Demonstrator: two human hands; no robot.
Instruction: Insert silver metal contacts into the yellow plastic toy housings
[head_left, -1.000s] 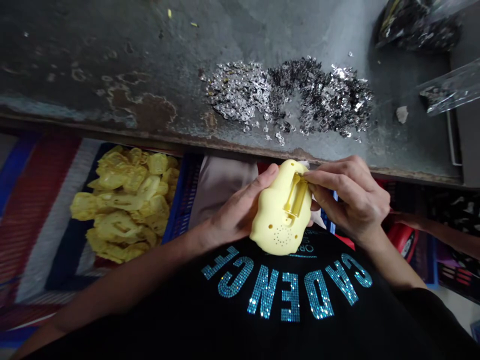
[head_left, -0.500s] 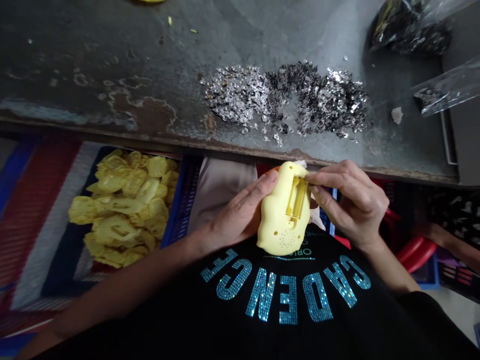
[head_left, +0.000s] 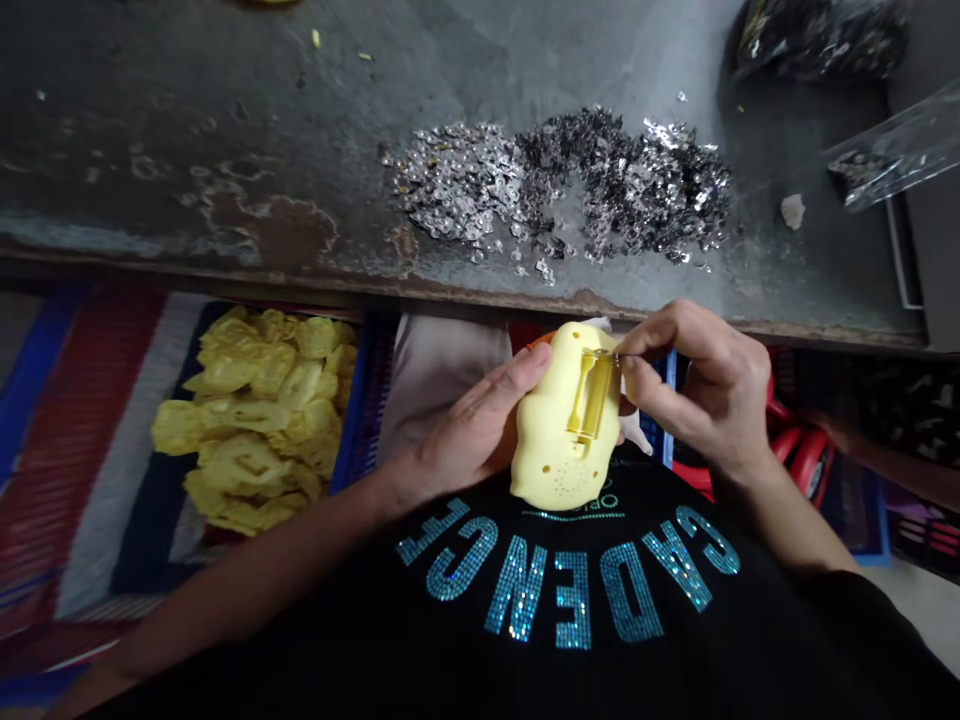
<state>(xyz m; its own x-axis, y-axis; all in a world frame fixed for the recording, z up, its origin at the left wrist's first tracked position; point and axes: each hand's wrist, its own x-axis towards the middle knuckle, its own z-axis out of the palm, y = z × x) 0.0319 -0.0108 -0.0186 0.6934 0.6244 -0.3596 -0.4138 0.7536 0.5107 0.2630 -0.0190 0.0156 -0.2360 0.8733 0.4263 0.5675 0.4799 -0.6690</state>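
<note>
Plainly, the yellow casing (head_left: 553, 425) is beside the worktop's (head_left: 480, 287) near edge, left hand (head_left: 480, 420) clamped round its side; the right hand's (head_left: 701, 390) fingers pinch a seemingly metal piece (head_left: 604, 354) at the casing's slot (head_left: 596, 405); a slack pinch could drop it below the worktop.

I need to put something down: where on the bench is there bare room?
The widest free patch on the bench lies left of the metal pieces, stained and lightly littered. A narrower one separates them from the pale lump. The middle is crowded by those pieces, the right end by plastic bags.
</note>
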